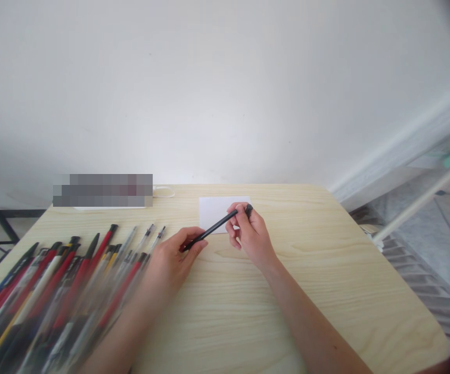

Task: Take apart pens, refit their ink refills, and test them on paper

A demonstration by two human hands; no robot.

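Observation:
My left hand [176, 254] pinches the lower end of a thin black pen [211, 229]. The pen slants up to the right over a light wooden table [306, 270]. My right hand [250, 231] has its fingers closed around the pen's upper end. A small dark piece, apparently a pen cap [248, 210], sits at its fingertips. Just behind both hands a white slip of paper [219, 208] lies flat on the table.
A large spread of pens [53, 291] with red, black, blue and clear barrels lies on the table's left side, beside my left forearm. A white cord [164, 192] and a blurred flat object lie at the back edge near the white wall. The floor shows at right.

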